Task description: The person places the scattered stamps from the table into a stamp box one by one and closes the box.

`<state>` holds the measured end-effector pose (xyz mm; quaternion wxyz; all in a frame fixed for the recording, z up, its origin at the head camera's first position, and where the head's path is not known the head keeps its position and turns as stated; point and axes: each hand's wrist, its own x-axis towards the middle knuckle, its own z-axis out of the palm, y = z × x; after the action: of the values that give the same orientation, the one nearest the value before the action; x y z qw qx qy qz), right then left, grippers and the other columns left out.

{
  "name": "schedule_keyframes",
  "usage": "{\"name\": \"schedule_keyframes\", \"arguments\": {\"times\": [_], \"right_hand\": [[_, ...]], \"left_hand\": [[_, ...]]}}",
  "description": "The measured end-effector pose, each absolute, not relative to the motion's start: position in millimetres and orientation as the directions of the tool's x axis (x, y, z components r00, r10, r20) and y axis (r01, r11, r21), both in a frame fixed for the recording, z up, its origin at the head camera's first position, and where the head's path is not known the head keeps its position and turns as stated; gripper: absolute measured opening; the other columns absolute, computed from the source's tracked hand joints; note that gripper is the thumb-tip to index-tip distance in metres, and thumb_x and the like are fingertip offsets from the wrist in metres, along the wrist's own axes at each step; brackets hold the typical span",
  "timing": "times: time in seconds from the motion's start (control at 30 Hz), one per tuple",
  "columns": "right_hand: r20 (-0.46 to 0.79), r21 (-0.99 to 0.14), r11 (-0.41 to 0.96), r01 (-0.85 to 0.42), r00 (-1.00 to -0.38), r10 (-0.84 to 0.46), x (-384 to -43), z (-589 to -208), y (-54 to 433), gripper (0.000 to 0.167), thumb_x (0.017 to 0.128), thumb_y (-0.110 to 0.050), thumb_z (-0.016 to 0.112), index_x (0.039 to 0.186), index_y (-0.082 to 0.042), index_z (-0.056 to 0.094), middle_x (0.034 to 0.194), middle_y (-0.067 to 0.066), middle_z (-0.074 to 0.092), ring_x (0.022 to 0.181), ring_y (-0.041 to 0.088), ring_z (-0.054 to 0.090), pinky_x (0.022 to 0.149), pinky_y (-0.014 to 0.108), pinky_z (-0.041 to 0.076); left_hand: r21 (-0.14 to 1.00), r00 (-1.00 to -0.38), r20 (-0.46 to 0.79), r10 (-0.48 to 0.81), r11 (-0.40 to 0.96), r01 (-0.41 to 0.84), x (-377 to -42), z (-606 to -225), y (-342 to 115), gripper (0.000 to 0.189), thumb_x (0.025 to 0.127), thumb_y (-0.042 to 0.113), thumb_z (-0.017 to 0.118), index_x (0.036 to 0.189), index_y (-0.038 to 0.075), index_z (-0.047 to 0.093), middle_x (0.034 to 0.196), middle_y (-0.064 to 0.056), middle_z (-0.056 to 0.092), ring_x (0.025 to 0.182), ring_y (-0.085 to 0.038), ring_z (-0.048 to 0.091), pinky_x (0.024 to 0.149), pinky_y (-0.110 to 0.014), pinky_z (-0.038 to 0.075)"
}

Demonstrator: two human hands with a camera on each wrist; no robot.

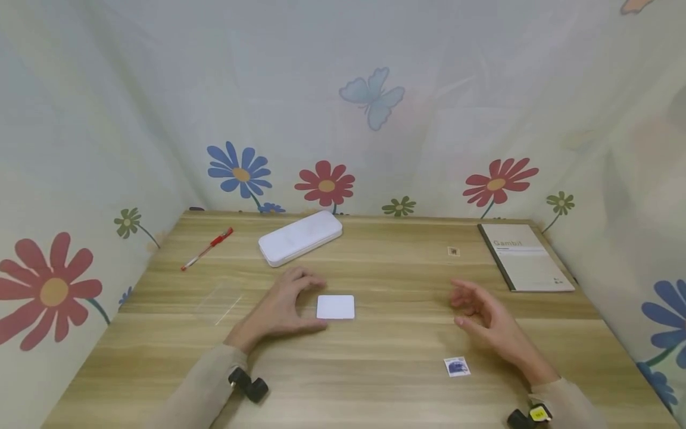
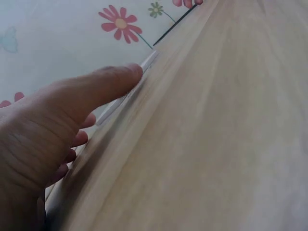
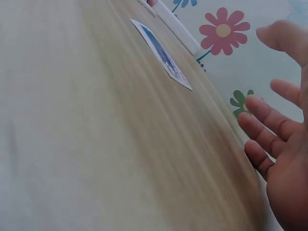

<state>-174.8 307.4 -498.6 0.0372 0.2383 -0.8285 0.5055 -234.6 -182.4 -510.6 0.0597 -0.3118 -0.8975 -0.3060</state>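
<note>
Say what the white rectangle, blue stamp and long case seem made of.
White rectangle: smooth, perhaps plastic or coated card; plain face, rounded corners.
Blue stamp: apparently matte paper; very thin, printed, pale border.
Long case: hard plastic or painted metal, unclear which; smooth, rigid-looking, rounded edges.

The left hand (image 2: 48,118) stretched its thumb in front of a thin white card (image 2: 151,57), seen nearly edge-on low on the worktop (image 2: 207,134); contact was unclear. Toward the worktop's far edge ran a dark strip (image 2: 173,27), fingertips (image 2: 188,2) at its end, a flowered backdrop (image 2: 57,48) behind.
</note>
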Motion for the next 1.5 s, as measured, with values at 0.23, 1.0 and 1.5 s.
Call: {"name": "schedule_keyframes", "arguments": {"times": [0.23,1.0,1.5], "right_hand": [[0.195,-0.748,0.5,-0.437,-0.864,-0.464,-163,-495,306,0.068,0.095,-0.02,0.09,0.155,-0.015,0.058,0.131,0.001,0.069,0.114,0.017,0.062,0.103,0.023,0.047],[0.173,-0.613,0.569,-0.548,-0.796,-0.58,-142,-491,318,0.055,0.084,-0.05,0.097,0.133,-0.038,0.072,0.129,-0.014,0.062,0.122,0.007,0.054,0.108,0.018,0.04],[0.189,-0.71,0.495,-0.502,-0.812,-0.552,-142,-493,318,0.023,0.094,-0.029,0.09,0.115,-0.034,0.081,0.124,-0.006,0.065,0.117,0.011,0.059,0.107,0.015,0.041]], "left_hand": [[0.517,-0.798,0.298,0.524,0.614,0.596,-236,-513,-184,0.054,0.078,0.054,0.1,0.12,0.03,0.078,0.136,0.006,0.062,0.135,-0.02,0.051,0.119,-0.053,0.041],[0.541,-0.815,0.27,0.512,0.62,0.569,-234,-511,-185,0.05,0.079,0.053,0.099,0.118,0.032,0.077,0.129,0.008,0.06,0.129,-0.019,0.051,0.114,-0.051,0.044],[0.54,-0.825,0.258,0.504,0.633,0.555,-234,-510,-183,0.052,0.078,0.052,0.1,0.12,0.031,0.077,0.126,0.009,0.059,0.125,-0.018,0.05,0.112,-0.049,0.044]]}}
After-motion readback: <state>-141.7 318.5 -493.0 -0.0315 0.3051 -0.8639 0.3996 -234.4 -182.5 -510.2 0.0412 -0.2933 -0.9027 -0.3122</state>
